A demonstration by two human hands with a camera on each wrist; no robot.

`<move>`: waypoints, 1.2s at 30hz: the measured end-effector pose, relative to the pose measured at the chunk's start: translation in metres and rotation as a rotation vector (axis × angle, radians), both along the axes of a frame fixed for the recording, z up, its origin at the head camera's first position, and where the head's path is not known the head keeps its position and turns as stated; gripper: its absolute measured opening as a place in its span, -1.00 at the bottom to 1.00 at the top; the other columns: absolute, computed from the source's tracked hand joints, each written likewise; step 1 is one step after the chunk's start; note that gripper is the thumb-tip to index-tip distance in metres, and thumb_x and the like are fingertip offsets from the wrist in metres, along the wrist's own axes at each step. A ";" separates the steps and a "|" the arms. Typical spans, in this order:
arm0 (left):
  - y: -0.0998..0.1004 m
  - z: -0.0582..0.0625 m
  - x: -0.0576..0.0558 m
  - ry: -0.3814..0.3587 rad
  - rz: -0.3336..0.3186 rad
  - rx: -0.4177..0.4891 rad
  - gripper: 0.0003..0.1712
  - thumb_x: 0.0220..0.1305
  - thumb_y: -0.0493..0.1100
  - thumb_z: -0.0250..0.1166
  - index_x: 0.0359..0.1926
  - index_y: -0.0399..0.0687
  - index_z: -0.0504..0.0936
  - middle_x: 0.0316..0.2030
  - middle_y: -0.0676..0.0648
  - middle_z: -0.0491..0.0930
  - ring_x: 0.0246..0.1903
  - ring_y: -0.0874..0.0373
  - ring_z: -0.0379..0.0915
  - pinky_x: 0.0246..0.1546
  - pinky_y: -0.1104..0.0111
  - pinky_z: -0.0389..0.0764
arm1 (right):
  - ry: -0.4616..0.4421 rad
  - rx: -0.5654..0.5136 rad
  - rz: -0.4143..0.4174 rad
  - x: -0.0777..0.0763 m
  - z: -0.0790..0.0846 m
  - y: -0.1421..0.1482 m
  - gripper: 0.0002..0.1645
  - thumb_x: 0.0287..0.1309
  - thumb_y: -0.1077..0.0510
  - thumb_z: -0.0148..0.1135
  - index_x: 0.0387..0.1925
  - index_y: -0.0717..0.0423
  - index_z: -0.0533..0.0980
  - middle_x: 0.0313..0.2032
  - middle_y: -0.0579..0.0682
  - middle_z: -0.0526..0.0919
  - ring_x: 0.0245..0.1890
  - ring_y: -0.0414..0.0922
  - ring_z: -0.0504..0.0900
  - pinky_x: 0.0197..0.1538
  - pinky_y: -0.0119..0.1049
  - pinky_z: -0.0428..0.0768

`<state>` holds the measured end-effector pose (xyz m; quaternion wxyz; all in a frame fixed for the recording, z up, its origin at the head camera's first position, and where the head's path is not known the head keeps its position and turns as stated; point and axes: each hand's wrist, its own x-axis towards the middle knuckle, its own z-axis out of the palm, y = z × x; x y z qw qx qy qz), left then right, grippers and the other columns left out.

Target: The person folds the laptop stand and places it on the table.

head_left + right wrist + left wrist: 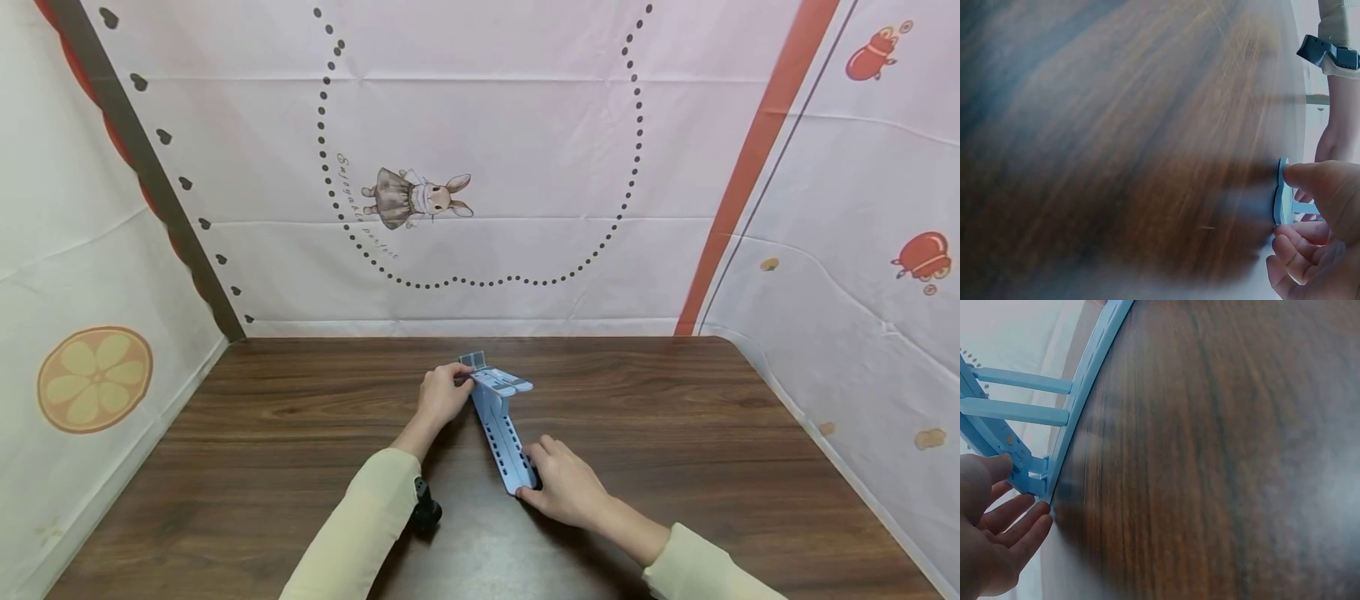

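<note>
Head view: blue stand (501,425) sits on the bench (675,433) around mid-width, between the 2 hands. Long axis runs from close to the far edge toward the near edge, near end swung a bit toward the right edge. Left hand (444,392) pinches the far end beside the raised section (501,381). Right hand (566,483) grips the near end of the base (514,467), thumb at its left corner. So hands are well apart, 1 per end: left nearer the raised section, right nearer the bench's near edge.

Left wrist view: thumb on the raised section close to its joint with the base, index partly hidden behind it. 2 struts (1016,411) span across to the base; raised section stands tilted off it.

Right wrist view: thumb on 1 side of the base end, index at the other. Most of the stand hidden here.
</note>
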<state>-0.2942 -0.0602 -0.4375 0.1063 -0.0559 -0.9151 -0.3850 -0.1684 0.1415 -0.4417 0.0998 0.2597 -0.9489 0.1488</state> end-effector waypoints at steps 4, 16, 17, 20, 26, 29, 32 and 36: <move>0.002 -0.001 -0.003 0.004 -0.010 -0.004 -0.74 0.16 -0.17 0.24 -0.11 0.00 0.66 -0.17 -0.04 0.67 -0.18 0.08 0.58 -0.15 0.19 0.54 | 0.005 -0.004 0.018 0.000 0.000 -0.001 -0.42 -0.20 -0.02 0.43 -0.13 0.24 0.53 -0.39 -0.10 0.48 -0.39 -0.23 0.42 -0.40 -0.43 0.46; 0.006 -0.005 -0.008 -0.006 -0.042 0.028 -0.71 0.18 -0.23 0.20 -0.06 0.01 0.64 -0.11 -0.07 0.64 -0.16 0.10 0.56 -0.11 0.17 0.53 | -0.059 -0.008 0.118 -0.002 0.007 0.003 -0.55 -0.13 0.16 0.38 -0.11 0.20 0.54 -0.38 -0.08 0.50 -0.36 -0.22 0.44 -0.37 -0.42 0.46; 0.006 -0.005 -0.008 -0.003 -0.046 0.026 -0.71 0.18 -0.23 0.19 -0.06 0.01 0.64 -0.10 -0.08 0.64 -0.18 0.10 0.55 -0.12 0.17 0.53 | -0.052 -0.006 0.126 -0.003 0.007 0.003 -0.56 -0.13 0.17 0.38 -0.12 0.20 0.55 -0.39 -0.08 0.50 -0.36 -0.22 0.44 -0.38 -0.42 0.46; 0.007 -0.006 -0.008 0.003 -0.050 0.015 -0.70 0.18 -0.23 0.19 -0.04 -0.01 0.63 -0.07 -0.10 0.62 -0.24 0.11 0.53 -0.17 0.18 0.53 | -0.036 -0.002 0.136 -0.004 0.006 0.004 -0.58 -0.13 0.16 0.39 -0.14 0.17 0.56 -0.40 -0.09 0.50 -0.39 -0.23 0.42 -0.38 -0.42 0.45; 0.007 -0.005 -0.008 0.009 -0.061 -0.011 -0.69 0.18 -0.25 0.20 -0.04 -0.02 0.63 -0.06 -0.13 0.60 -0.27 0.09 0.49 -0.22 0.21 0.52 | 0.000 0.027 0.151 -0.010 0.006 0.006 -0.59 -0.15 0.07 0.41 -0.21 0.12 0.55 -0.34 -0.10 0.50 -0.38 -0.23 0.40 -0.38 -0.44 0.43; 0.006 -0.004 -0.008 0.001 -0.067 -0.024 -0.69 0.19 -0.24 0.20 -0.02 -0.03 0.62 -0.05 -0.14 0.57 -0.19 0.07 0.50 -0.17 0.19 0.53 | 0.021 0.064 0.163 -0.012 0.007 0.007 -0.55 -0.13 0.00 0.41 -0.17 0.10 0.55 -0.28 -0.09 0.51 -0.35 -0.20 0.42 -0.36 -0.40 0.44; 0.006 -0.002 -0.007 -0.010 -0.073 -0.036 -0.68 0.20 -0.23 0.19 0.00 -0.03 0.61 -0.02 -0.13 0.57 -0.18 0.07 0.50 -0.16 0.18 0.52 | 0.026 0.087 0.178 -0.015 0.007 0.007 -0.50 -0.12 -0.04 0.40 -0.11 0.08 0.54 -0.21 -0.07 0.54 -0.29 -0.17 0.45 -0.31 -0.32 0.48; 0.005 -0.001 -0.006 -0.008 -0.081 -0.049 -0.67 0.21 -0.20 0.19 0.01 -0.03 0.60 -0.02 -0.11 0.59 -0.24 0.09 0.50 -0.21 0.21 0.52 | 0.019 0.086 0.205 -0.017 0.007 0.009 -0.46 -0.09 -0.04 0.38 -0.04 0.08 0.52 -0.09 -0.05 0.56 -0.19 -0.13 0.48 -0.21 -0.23 0.52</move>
